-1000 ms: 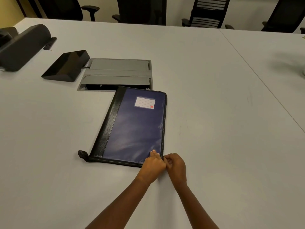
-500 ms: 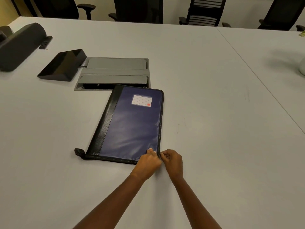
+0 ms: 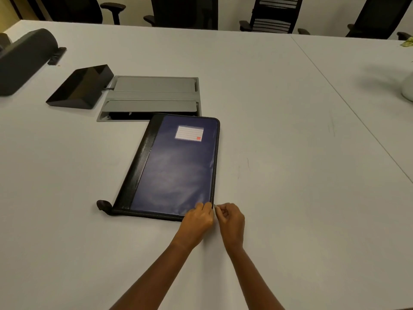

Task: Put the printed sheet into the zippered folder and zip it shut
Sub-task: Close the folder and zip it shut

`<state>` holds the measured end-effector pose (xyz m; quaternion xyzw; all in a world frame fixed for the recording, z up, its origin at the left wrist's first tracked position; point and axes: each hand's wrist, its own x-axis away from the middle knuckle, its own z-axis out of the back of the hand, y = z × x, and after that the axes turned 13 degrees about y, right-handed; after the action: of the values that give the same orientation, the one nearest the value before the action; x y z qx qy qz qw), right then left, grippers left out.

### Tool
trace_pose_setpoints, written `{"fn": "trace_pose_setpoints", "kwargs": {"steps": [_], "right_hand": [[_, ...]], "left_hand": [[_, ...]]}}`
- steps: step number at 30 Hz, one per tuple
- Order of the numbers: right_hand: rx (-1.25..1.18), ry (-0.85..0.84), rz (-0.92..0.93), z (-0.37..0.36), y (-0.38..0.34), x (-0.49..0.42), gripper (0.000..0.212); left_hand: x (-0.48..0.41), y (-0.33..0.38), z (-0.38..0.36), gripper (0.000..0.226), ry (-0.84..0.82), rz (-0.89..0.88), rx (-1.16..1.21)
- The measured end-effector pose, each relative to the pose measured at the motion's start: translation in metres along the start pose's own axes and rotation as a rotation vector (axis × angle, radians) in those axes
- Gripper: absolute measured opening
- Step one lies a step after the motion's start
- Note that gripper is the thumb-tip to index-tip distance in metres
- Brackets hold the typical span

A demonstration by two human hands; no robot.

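Observation:
The zippered folder [image 3: 176, 168] lies closed and flat on the white table, dark blue with a black spine strip and a white label near its far edge. My left hand [image 3: 197, 218] holds down its near right corner with curled fingers. Beside it, my right hand [image 3: 230, 218] pinches the small metal zipper pull [image 3: 215, 206] at that same corner. The printed sheet is not visible anywhere.
A grey recessed cable box [image 3: 152, 97] sits just beyond the folder, a black wedge-shaped device [image 3: 81, 86] to its left, and a dark cylindrical object [image 3: 24, 61] at the far left. Office chairs [image 3: 272, 14] line the table's far side. A table seam [image 3: 348, 104] runs diagonally on the right.
Both hands stay at the folder's near right corner. The right hand has shifted slightly right and up along the edge with the zipper pull.

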<state>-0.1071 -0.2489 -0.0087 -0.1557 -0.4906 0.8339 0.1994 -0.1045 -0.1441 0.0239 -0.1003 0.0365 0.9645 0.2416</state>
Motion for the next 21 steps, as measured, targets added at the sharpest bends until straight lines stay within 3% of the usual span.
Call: {"fn": "trace_pose_setpoints", "kwargs": {"steps": [9, 14, 18, 21], "right_hand": [[0.029, -0.024, 0.006, -0.006, -0.002, -0.021, 0.009], [0.037, -0.043, 0.028, -0.006, 0.002, -0.014, 0.012], [0.008, -0.069, 0.018, -0.005, 0.008, -0.005, 0.013], [-0.004, -0.086, -0.025, -0.008, 0.011, 0.002, 0.019]], "left_hand": [[-0.008, -0.001, -0.003, 0.047, 0.068, -0.033, 0.02], [-0.005, -0.006, -0.012, 0.036, 0.181, -0.013, 0.033], [0.0, -0.006, -0.014, 0.026, 0.22, 0.174, 0.13], [-0.009, -0.01, -0.012, 0.028, 0.114, 0.446, 0.306]]}}
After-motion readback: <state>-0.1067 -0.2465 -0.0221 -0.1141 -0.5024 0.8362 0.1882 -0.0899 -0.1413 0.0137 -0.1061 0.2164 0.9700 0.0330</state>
